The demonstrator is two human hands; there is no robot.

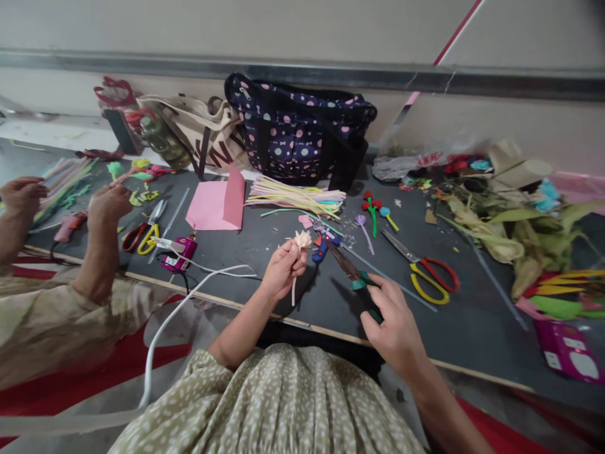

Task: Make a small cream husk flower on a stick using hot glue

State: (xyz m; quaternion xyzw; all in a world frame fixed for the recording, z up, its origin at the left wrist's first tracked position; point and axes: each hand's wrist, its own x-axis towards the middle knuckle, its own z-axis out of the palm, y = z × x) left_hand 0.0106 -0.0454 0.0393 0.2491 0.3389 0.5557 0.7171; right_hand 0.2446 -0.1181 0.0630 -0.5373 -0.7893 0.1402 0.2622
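Note:
My left hand [282,268] pinches a small cream craft flower [302,239] by its base, and its pale stem [293,291] hangs below the fingers. My right hand [391,318] is closed round the green-and-black handles of what look like long-nose pliers [347,263]. Their dark jaws point up and left, apart from the flower. Just beyond the jaws lies a blue glue gun [320,248], partly hidden. Purple shreds [350,239] are scattered beside it. Scissors with red and yellow handles [423,268] lie to the right of my right hand.
Pipe cleaners [295,197], pink paper [208,205] and a dark patterned bag [302,129] stand or lie behind. Finished-looking small flowers [372,211] are at centre right, dried husks [510,227] farther right. A white cable [158,334] crosses at left, near a co-worker's hands [111,205].

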